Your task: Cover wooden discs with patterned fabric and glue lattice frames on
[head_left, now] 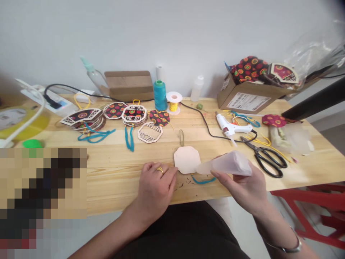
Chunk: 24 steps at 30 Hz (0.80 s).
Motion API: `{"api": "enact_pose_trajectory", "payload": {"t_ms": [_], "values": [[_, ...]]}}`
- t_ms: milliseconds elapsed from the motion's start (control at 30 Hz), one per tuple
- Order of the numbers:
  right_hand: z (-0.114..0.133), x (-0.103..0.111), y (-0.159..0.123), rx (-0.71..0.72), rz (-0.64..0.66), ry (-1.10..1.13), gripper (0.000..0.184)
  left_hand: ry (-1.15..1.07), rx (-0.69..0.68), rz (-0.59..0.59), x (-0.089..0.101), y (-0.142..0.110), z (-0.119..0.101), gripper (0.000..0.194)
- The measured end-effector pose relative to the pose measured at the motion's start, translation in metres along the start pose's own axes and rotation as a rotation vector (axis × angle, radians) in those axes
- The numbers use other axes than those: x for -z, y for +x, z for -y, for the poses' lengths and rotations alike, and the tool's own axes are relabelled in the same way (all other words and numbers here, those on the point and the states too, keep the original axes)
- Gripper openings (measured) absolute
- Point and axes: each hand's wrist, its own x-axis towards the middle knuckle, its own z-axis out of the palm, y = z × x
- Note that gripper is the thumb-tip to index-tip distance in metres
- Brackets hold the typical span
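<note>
Our black clothing (194,230) sits nearest, below the wooden table (113,187). We grip a translucent bottle (229,163) in our right hand (249,189), its tip at the lower right edge of a pale panel (187,159), which lies flat before us. Our left hand (156,183) touches the panel's left side; whether it pinches, we cannot tell.

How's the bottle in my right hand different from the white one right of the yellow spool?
The held bottle is tipped, its nozzle at the pale plaque; the other bottle stands upright. The held bottle is gripped in your right hand; the other bottle sits untouched near the wall. Both look whitish.
</note>
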Motion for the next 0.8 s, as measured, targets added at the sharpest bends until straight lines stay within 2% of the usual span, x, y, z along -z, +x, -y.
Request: {"api": "enact_pose_trajectory", "payload": {"t_ms": [367, 567, 800], "values": [[0.008, -0.024, -0.002, -0.054, 0.14, 0.146, 0.023, 0.003, -0.007, -0.017, 0.0, 0.0, -0.001, 0.016], [0.008, -0.013, 0.001, -0.022, 0.073, 0.07, 0.015, -0.006, 0.003, 0.006, 0.001, 0.0, 0.0, 0.017], [0.0, -0.002, 0.006, -0.01, -0.018, 0.014, 0.017, -0.005, 0.004, 0.011, 0.0, -0.001, 0.0, 0.017]]}}
